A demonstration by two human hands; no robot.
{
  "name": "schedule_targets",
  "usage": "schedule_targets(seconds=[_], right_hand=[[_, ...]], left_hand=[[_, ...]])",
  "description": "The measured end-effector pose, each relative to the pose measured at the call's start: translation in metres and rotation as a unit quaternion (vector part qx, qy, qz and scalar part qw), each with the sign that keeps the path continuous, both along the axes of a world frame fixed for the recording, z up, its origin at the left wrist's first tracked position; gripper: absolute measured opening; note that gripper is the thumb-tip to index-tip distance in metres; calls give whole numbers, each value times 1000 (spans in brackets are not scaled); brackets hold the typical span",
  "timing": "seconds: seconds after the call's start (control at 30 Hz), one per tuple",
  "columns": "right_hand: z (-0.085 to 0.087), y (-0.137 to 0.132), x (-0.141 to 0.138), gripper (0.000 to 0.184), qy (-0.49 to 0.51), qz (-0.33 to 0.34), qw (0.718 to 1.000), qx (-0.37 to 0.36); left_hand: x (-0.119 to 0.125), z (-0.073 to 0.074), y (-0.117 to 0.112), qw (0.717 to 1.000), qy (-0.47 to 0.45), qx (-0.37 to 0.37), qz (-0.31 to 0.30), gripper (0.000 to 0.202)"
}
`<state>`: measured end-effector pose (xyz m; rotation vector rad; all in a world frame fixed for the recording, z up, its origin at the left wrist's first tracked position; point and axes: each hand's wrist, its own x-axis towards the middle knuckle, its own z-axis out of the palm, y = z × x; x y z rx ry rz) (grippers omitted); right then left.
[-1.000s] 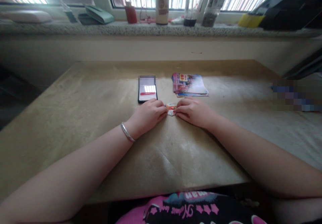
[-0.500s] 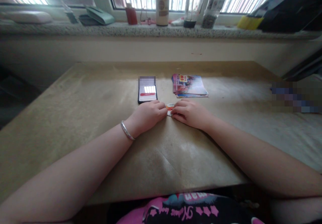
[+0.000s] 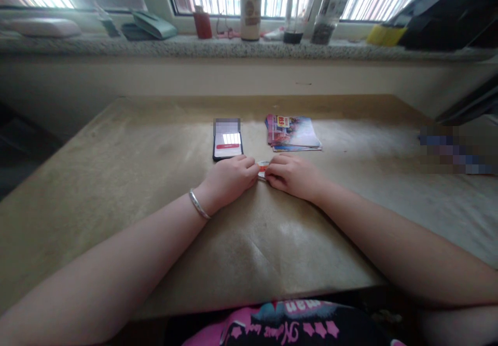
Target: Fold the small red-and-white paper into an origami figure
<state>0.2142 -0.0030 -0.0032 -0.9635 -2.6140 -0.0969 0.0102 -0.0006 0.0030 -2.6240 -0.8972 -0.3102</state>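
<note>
Both hands rest on the tan table (image 3: 116, 180) and pinch a small folded piece of coloured paper (image 3: 263, 168) between them. My left hand (image 3: 229, 179), with a silver bangle on the wrist, curls its fingers onto the paper's left side. My right hand (image 3: 293, 176) presses closed fingers on the right side. Only a small red and white bit of the paper shows between the fingertips.
A phone (image 3: 227, 142) with a lit screen lies just beyond my left hand. A stack of colourful leaflets (image 3: 292, 132) lies beyond my right hand. Bottles, jars and boxes stand on the stone windowsill (image 3: 233, 47) at the back.
My hands have closed in toward each other, so less of the folded paper shows now. Phone and leaflets have not moved.
</note>
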Motion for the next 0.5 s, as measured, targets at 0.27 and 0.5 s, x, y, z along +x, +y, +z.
schedule_targets(seconds=[0.27,0.5], right_hand=[[1,-5,-2,19,21,-28,999,-32],[1,-7,-1,19,62,-19,994,-88]], left_hand=[[0,-1,0,1000,-14,-14,-8,17],[-7,3,-3,997,-20,-51,-47,19]])
